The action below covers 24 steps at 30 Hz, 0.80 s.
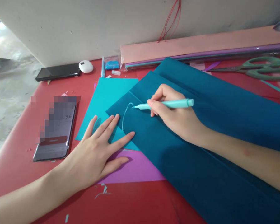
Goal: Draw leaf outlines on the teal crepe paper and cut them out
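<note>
My right hand (175,115) grips a mint-green marker pen (177,103), its tip touching the dark teal paper (191,161). From the tip a light curved line (124,116) runs over the sheet's left corner. Spread flat, my left hand (102,143) rests with its fingertips at that sheet's edge. Under this hand lie a bright turquoise sheet (112,90) and a purple sheet (135,169), both partly covered by the dark teal paper.
A lit phone (56,133) lies at left on the red table (135,202). Behind it are a black phone (58,72) and a white oval case (86,66). Green-handled scissors (263,67) lie at right, before wrapped paper rolls (200,54). Paper scraps (104,189) are scattered near the front.
</note>
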Motion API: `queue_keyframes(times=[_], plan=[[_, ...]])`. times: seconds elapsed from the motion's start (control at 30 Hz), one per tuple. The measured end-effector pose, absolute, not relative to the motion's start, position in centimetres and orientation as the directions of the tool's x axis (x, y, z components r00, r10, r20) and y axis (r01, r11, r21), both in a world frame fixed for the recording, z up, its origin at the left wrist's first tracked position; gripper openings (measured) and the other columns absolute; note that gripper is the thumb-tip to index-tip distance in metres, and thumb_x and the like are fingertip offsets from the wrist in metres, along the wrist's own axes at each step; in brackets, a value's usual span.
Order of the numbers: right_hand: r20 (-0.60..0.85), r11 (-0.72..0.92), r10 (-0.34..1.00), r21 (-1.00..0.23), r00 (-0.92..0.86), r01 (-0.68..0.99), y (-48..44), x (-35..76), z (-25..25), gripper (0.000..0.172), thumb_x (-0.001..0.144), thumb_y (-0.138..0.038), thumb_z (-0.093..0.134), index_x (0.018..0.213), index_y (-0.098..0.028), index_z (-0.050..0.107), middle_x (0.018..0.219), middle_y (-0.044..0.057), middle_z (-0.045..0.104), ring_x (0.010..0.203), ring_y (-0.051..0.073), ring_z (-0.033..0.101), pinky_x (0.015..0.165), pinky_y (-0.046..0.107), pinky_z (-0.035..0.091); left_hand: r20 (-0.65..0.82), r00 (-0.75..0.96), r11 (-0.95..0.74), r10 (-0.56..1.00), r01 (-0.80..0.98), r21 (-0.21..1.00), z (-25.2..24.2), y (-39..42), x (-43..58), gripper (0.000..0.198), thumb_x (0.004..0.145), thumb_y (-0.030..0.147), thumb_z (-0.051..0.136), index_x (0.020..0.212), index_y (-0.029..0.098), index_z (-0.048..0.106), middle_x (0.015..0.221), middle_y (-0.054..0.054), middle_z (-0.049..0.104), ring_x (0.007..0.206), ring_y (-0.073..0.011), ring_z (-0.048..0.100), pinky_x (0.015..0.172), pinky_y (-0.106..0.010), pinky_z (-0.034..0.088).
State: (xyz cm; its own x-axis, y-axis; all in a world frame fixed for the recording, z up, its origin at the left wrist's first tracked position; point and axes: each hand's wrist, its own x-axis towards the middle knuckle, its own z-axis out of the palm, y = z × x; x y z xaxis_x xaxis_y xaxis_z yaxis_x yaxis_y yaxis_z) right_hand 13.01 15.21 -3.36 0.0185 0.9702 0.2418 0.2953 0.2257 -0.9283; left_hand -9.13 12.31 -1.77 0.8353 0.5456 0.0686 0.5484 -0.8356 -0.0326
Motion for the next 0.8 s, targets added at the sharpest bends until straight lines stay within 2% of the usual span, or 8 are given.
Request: queue_keyframes(times=[0.2, 0.67, 0.8], plan=[[0.254, 0.244, 0.967, -0.904, -0.018, 0.352, 15.19, 13.20, -3.44, 0.027, 0.081, -0.018, 0.055, 0.061, -0.024, 0.038, 0.048, -0.006, 0.044, 0.047, 0.012, 0.047, 0.042, 0.027, 0.033, 0.063, 0.829, -0.830, 0.556, 0.557, -0.010, -1.85, 12.36, -9.08, 0.045, 0.097, 0.044, 0.028, 0.137, 0.028, 0.039, 0.144, -0.019, 0.032, 0.137, -0.0305, 0.023, 0.104, -0.061, 0.023], [0.229, 0.199, 0.970, -0.943, 0.084, 0.267, 14.68, 13.01, -3.38, 0.025, 0.075, -0.012, 0.052, 0.058, -0.025, 0.038, 0.047, -0.007, 0.041, 0.044, 0.012, 0.049, 0.042, 0.028, 0.036, 0.058, 0.825, -0.826, 0.563, 0.563, 0.006, -1.80, 12.29, -9.14, 0.045, 0.097, 0.045, 0.028, 0.137, 0.028, 0.039, 0.145, -0.019, 0.031, 0.137, -0.0299, 0.022, 0.105, -0.061, 0.021], [0.272, 0.254, 0.962, -0.917, 0.018, 0.306, 14.66, 13.11, -3.51, 0.023, 0.076, -0.015, 0.052, 0.059, -0.024, 0.038, 0.047, -0.007, 0.040, 0.045, 0.012, 0.046, 0.042, 0.028, 0.033, 0.057, 0.830, -0.831, 0.555, 0.556, -0.002, -1.78, 12.35, -9.22, 0.045, 0.097, 0.044, 0.028, 0.137, 0.028, 0.039, 0.144, -0.020, 0.032, 0.137, -0.0303, 0.022, 0.104, -0.061, 0.022]])
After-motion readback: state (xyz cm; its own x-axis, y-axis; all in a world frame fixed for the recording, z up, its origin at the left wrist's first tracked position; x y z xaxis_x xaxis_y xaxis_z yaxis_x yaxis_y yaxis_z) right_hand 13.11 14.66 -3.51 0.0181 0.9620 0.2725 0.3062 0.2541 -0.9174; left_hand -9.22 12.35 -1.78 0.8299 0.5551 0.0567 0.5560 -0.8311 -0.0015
